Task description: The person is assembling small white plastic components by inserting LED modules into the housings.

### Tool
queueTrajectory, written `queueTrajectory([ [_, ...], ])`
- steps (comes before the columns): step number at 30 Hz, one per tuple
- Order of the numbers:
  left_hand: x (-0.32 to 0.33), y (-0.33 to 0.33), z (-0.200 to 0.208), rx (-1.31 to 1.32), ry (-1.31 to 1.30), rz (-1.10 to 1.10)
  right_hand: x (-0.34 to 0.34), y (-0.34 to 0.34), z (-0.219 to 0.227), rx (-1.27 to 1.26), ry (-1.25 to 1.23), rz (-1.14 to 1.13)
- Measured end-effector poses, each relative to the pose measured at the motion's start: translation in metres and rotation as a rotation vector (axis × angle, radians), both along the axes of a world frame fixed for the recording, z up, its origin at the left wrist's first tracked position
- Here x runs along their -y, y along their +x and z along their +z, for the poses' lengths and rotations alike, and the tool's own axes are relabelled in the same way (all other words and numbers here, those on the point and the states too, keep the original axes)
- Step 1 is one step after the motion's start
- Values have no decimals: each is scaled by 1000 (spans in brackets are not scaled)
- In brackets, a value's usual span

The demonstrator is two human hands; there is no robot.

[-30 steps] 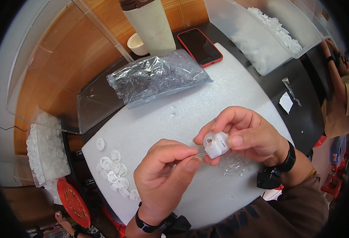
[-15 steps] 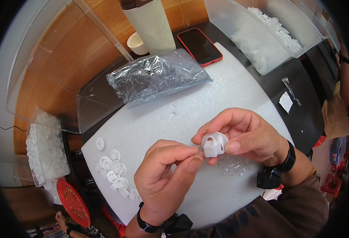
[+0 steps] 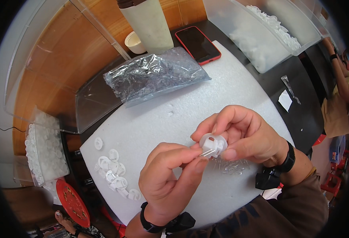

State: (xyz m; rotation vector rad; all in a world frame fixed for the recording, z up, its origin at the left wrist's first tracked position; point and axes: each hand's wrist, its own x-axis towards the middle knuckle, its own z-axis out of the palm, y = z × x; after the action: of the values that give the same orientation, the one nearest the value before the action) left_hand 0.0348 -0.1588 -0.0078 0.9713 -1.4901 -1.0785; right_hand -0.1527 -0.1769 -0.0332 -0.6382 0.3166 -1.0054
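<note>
Between the thumb and fingers of my right hand (image 3: 250,135) is a small white round plastic part (image 3: 215,143) with a raised block and an opening. My left hand (image 3: 168,174) pinches thin metal pins (image 3: 209,152), whose ends lie against the part's face. I cannot tell whether they go into it. Below my right hand is a loose heap of similar thin pins (image 3: 234,167) on the white foam sheet (image 3: 182,115). Several white round plastic parts (image 3: 111,170) lie in a cluster left of my left hand.
At the back lie a silvery plastic bag (image 3: 154,77) and a red-edged phone (image 3: 198,44), beside a tall bottle (image 3: 152,29) and a white cup (image 3: 134,43). Translucent bins (image 3: 257,51) hold white parts. A red tray (image 3: 73,202) is at lower left. A co-worker's arm (image 3: 341,75) shows far right.
The white part has tilted in my right hand, showing its face more. My left hand has moved slightly right, bringing the pins across the part's face. The whole view has shifted a little.
</note>
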Motion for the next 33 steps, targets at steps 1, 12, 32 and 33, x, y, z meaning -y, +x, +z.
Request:
queueTrajectory([
  [1,0,0,0,25,-18,8,0,0,0,-7,-17,2],
  [12,4,0,1,153,-191,34,-2,0,0,-26,5,-6],
  [32,5,-2,2,204,-268,63,1,4,-4,29,-93,-62],
  [33,4,-2,3,249,-295,64,1,4,-4,16,-133,-79],
])
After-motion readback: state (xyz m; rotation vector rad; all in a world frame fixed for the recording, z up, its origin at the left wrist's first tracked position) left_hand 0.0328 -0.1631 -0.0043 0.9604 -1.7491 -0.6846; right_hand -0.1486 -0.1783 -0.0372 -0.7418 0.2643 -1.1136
